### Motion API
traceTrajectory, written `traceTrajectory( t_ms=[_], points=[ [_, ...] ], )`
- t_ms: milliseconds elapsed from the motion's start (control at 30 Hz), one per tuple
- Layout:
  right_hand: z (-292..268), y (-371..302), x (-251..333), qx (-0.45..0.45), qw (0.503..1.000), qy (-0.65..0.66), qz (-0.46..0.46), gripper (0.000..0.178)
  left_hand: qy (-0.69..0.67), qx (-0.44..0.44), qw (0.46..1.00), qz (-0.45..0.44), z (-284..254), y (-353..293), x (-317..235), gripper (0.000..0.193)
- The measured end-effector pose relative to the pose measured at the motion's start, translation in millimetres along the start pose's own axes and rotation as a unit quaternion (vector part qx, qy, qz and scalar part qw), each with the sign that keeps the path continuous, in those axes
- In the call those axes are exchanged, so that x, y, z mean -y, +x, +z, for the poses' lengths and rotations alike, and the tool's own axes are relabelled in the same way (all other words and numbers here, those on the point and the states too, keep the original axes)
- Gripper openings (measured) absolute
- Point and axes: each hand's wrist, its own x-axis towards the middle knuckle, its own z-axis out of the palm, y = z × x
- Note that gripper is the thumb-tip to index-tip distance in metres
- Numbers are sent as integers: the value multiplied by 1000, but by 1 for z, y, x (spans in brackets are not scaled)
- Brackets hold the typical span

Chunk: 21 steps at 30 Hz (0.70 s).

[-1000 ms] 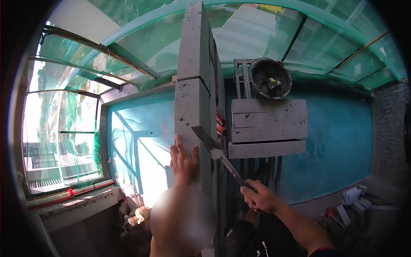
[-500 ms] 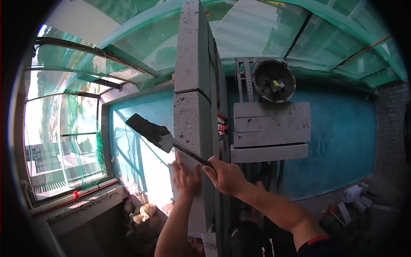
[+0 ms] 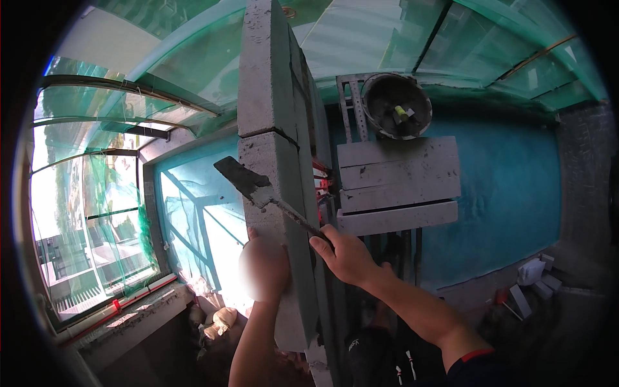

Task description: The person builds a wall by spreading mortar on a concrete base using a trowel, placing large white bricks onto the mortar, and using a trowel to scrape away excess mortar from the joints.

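Head view: trowel (image 3: 265,196) in right grip (image 3: 348,256), blade (image 3: 241,178) forward-left.

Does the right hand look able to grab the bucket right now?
Probably not: the right hand is gripping a trowel, and the blocks lie between it and the bucket.

L hand (image 3: 265,269) is laid on the block wall (image 3: 261,97), mostly blurred, w/ L forearm (image 3: 255,338) held along its L side, & R hand (image 3: 346,258) is curled closed near its R face, R forearm (image 3: 416,308) slanted toward it.
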Motion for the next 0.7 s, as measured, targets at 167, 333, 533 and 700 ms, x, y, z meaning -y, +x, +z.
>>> traceTrajectory(
  t_ms=[167,333,533,700],
  points=[
    [5,0,-51,58,910,386,136,50,30,48,998,-28,-9,9,-11,65],
    [1,33,-74,85,727,577,362,48,54,96,993,-41,-15,11,-13,83],
    [61,80,-72,51,764,565,309,46,47,77,995,-50,-23,17,-24,50],
    [112,36,-58,71,850,461,247,45,9,59,996,-59,-31,19,-35,28]
  ],
)
